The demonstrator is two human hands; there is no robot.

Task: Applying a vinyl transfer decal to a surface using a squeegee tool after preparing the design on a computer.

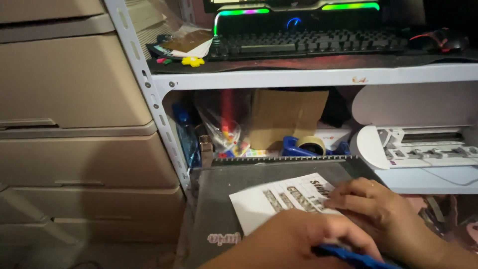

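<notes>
Curled left hand (308,234) grips a blue tool (356,258), while right hand (378,206) presses open fingers (348,192) flat on printed sheet (279,199).

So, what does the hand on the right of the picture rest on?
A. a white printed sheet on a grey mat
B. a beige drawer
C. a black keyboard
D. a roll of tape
A: the right hand lies flat on the white printed sheet, which is on the grey mat.

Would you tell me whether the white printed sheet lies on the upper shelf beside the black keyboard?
No, the white printed sheet lies on the grey cutting mat.
</notes>
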